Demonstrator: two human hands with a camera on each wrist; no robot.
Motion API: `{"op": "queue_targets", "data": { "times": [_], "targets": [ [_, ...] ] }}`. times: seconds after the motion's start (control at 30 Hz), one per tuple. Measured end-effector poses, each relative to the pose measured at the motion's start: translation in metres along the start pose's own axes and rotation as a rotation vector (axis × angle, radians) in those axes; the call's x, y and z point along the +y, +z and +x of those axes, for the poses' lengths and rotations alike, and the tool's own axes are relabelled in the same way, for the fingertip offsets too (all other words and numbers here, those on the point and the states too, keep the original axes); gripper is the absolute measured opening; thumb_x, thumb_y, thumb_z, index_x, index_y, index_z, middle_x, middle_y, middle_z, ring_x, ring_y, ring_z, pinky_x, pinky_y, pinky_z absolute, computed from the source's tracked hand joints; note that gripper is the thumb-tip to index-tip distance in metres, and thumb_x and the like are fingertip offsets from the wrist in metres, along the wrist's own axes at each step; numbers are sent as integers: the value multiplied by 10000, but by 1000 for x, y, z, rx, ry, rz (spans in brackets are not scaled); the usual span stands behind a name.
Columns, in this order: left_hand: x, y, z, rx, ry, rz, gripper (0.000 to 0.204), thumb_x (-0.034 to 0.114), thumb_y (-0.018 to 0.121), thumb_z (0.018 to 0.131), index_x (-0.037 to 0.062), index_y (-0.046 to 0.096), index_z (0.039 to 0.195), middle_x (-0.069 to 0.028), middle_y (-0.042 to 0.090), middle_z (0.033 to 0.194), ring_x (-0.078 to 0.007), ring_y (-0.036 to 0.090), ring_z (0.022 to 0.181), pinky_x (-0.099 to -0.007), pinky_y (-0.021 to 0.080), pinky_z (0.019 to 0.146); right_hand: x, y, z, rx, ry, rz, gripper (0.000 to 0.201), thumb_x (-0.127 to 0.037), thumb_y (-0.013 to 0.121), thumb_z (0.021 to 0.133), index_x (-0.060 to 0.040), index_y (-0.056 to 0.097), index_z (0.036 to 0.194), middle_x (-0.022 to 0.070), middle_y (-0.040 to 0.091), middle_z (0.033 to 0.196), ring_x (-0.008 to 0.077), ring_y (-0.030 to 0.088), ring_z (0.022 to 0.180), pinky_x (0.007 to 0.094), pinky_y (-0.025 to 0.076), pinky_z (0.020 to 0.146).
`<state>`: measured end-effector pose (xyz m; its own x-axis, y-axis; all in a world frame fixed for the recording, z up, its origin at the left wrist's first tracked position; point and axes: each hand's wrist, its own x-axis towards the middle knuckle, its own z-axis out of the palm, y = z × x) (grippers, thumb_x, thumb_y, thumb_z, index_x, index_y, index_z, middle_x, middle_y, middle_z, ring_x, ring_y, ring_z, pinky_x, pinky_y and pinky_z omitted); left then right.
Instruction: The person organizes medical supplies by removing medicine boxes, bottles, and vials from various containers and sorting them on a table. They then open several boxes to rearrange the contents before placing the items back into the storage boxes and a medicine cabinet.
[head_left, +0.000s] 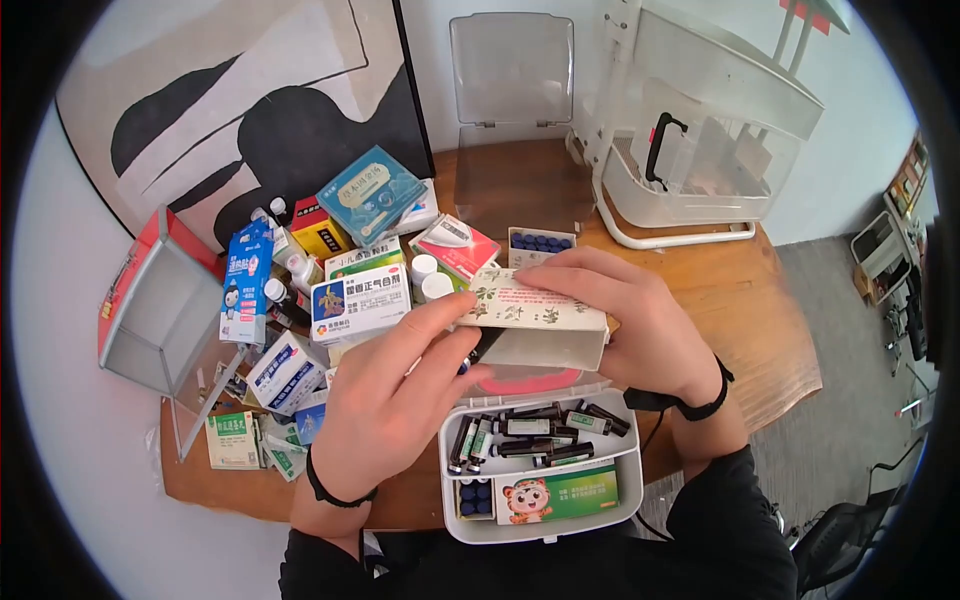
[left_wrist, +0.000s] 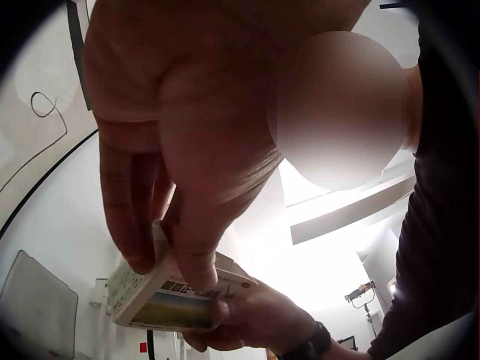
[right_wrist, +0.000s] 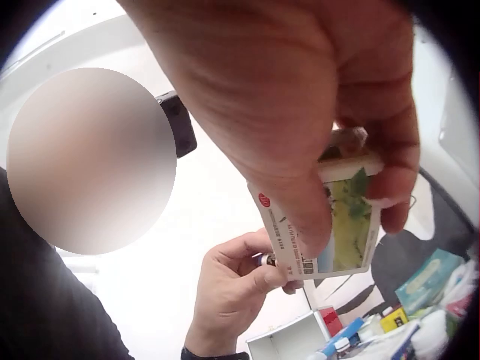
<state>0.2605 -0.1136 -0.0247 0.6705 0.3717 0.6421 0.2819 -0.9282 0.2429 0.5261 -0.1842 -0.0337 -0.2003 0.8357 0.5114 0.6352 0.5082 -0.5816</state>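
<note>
A small carton printed with leafy sprigs [head_left: 540, 312] is held above the white case [head_left: 640, 480]. My right hand [head_left: 645, 325] grips its right end, fingers over the top and thumb on the opposite side, as the right wrist view shows. At the carton's left end, my left hand [head_left: 405, 395] pinches a small dark vial [right_wrist: 267, 260] between thumb and fingers. Most of that vial is hidden by the fingers and carton. Below, the case's upper tray holds several dark vials [head_left: 525, 428] with green-and-white labels. Under them lie a green tiger carton [head_left: 560, 493] and blue-capped vials [head_left: 475, 497].
Medicine boxes and bottles crowd the table's left, including a white carton [head_left: 362, 303] and a teal box [head_left: 370, 195]. A red-lidded clear case [head_left: 160, 320] stands open at far left. Behind are a box of blue-capped vials [head_left: 541, 243] and a large clear bin [head_left: 700, 130].
</note>
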Motion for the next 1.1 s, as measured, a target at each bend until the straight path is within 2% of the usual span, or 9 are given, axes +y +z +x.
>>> {"op": "queue_targets", "data": {
  "times": [0.17,0.27,0.33,0.53,0.63,0.73,1.0,1.07,1.1],
  "targets": [
    [2,0,5,-56,-10,-44,419,94,918,759,-28,768,1130,-174,700,1360,-238,766,904,-342,629,771,2,-5,0,14,54,69,573,-41,881,791,-35,747,1347,152,757,1235,329,732,1140,392,577,989],
    [-3,2,2,-45,1,-132,434,76,914,756,-13,778,1159,-180,683,1390,-229,760,891,-340,627,767,1,-6,-1,9,64,82,579,-63,894,777,-36,748,1337,141,770,1224,324,739,1129,390,576,981],
    [-3,1,3,-36,41,-70,443,59,910,759,-1,783,1179,-184,678,1406,-219,749,886,-344,621,760,0,-5,0,36,22,44,579,47,841,766,-40,734,1329,145,760,1171,360,728,1066,404,596,906],
    [7,-7,0,165,109,14,321,126,951,702,35,747,933,-82,724,975,-235,717,820,-328,558,674,8,-10,-4,204,75,53,507,-30,859,834,-39,734,1325,111,776,1178,254,742,1003,341,587,858],
    [1,2,-6,-315,190,-102,295,227,900,767,61,744,954,-56,710,989,-245,715,850,-372,547,664,6,-18,-5,195,191,4,559,-12,880,821,-37,723,1357,96,775,1243,205,736,1134,331,563,989],
    [2,19,-10,-528,218,-133,313,216,884,781,66,727,1007,-57,671,1010,-258,703,899,-382,563,723,8,-15,-5,196,147,5,567,-4,875,812,-40,723,1357,96,777,1230,208,736,1121,335,565,980],
    [3,29,-13,-573,218,-57,266,157,860,789,57,703,979,-77,642,967,-264,678,913,-397,574,780,6,-11,-3,136,169,1,566,-7,876,789,-38,735,1335,130,774,1235,254,743,1098,345,567,962],
    [5,20,-7,-471,206,-122,276,160,882,772,54,734,980,-78,680,931,-271,686,867,-390,573,750,7,-9,-2,170,93,-42,496,4,834,825,-31,739,1310,134,767,1133,278,737,956,345,589,799],
    [6,14,-5,-469,207,-118,276,160,882,772,54,734,980,-78,680,931,-271,686,867,-390,573,750,6,-9,-2,165,87,-51,502,7,832,822,-33,738,1314,139,767,1138,301,735,958,351,590,804]
  ]
}}
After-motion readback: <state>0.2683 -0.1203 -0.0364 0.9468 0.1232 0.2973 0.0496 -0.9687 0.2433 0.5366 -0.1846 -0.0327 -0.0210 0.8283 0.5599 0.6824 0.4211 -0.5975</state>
